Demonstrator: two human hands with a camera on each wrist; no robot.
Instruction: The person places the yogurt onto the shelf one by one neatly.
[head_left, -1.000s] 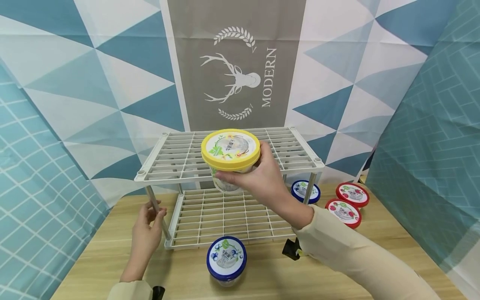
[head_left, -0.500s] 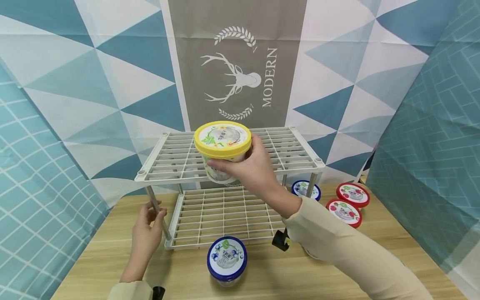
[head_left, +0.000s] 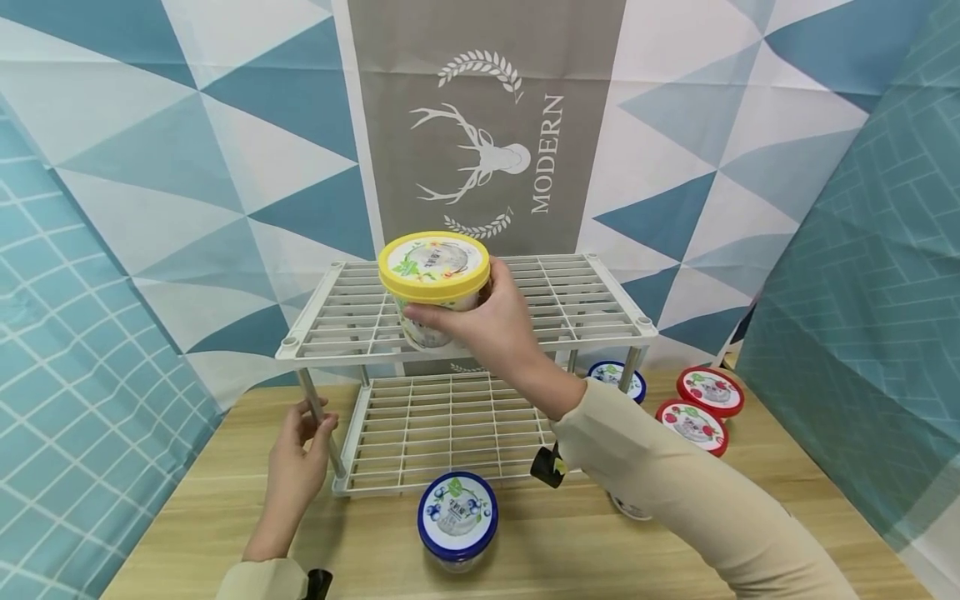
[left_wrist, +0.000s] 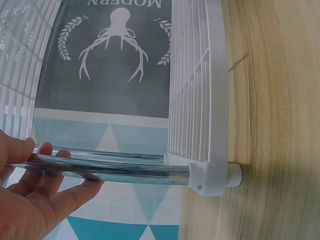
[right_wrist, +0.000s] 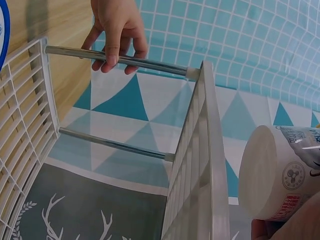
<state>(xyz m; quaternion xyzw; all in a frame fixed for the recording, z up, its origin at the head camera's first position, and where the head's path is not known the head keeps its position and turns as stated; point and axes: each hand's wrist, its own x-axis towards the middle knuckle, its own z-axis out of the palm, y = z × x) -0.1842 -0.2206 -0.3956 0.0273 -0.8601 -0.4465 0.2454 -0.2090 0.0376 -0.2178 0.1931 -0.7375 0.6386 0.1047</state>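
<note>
My right hand [head_left: 498,329] grips an ice cream tub [head_left: 433,275] with a yellow lid, thumb on the near side. In the head view the tub overlaps the left half of the white rack's upper shelf [head_left: 558,287]. The right wrist view shows a gap between the tub's white base [right_wrist: 257,172] and that shelf. My left hand [head_left: 296,462] holds the rack's front left metal post [left_wrist: 117,170] between thumb and fingers. In front of the rack stands a blue-lidded tub [head_left: 457,517].
Two red-lidded tubs [head_left: 693,427] stand at the right of the wooden table [head_left: 195,517], beside another blue-lidded tub [head_left: 615,379] behind the rack's right post. A further tub [head_left: 630,507] is mostly hidden under my right sleeve. Patterned cloth [head_left: 285,125] hangs behind the rack.
My right hand has carried the yellow-lidded tub left and farther over the upper shelf. My left hand keeps its hold on the post. The head view has shifted slightly.
</note>
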